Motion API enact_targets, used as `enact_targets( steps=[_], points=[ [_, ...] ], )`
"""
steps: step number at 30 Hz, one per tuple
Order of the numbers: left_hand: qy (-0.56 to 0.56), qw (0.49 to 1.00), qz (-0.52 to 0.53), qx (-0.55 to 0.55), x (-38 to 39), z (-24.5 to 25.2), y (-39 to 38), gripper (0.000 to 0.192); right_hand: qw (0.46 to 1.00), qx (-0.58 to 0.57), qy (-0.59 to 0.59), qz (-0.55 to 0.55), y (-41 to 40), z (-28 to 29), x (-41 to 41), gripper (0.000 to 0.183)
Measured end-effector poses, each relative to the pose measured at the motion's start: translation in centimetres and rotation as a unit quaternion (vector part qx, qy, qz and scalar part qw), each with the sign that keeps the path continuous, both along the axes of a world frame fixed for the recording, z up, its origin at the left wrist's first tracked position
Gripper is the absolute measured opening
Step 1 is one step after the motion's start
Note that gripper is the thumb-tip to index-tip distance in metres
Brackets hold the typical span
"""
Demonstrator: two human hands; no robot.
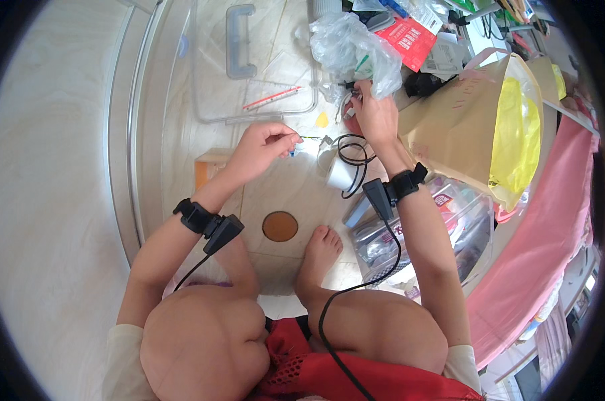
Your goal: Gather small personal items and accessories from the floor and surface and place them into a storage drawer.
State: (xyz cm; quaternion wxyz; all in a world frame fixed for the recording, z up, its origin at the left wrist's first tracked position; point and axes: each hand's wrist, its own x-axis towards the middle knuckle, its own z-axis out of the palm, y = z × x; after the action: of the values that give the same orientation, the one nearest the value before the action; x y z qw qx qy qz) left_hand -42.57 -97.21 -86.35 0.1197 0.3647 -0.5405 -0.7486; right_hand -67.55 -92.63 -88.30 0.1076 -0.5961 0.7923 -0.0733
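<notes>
My left hand is above the floor, its thumb and fingertips pinched on a small thin object with a blue part, mostly hidden by the fingers. A thin dark strand runs from those fingertips toward a small grey connector. My right hand reaches under the edge of a crumpled clear plastic bag. Its fingers close around a bundle of cables with white plugs; a round reddish item beneath is partly covered. A coiled black cable lies just below that hand, across a white cylinder.
A clear plastic lid with a grey handle lies ahead, near a red-and-white stick. At right stand a paper bag with yellow lining and a clear bin of packages. An orange-sided box is beside my left forearm; a brown disc lies near my feet.
</notes>
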Motion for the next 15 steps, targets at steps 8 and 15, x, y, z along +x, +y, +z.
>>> enact_targets(
  steps=[8,15],
  points=[
    [-0.016,1.000,-0.014,0.003,0.2,0.0,0.2,0.017,0.998,-0.051,-0.021,-0.007,0.5,0.0,-0.9,0.026],
    [0.003,1.000,0.007,0.003,0.2,-0.6,0.4,0.017,0.996,-0.046,-0.050,0.062,0.6,0.9,-2.4,0.017]
  ],
)
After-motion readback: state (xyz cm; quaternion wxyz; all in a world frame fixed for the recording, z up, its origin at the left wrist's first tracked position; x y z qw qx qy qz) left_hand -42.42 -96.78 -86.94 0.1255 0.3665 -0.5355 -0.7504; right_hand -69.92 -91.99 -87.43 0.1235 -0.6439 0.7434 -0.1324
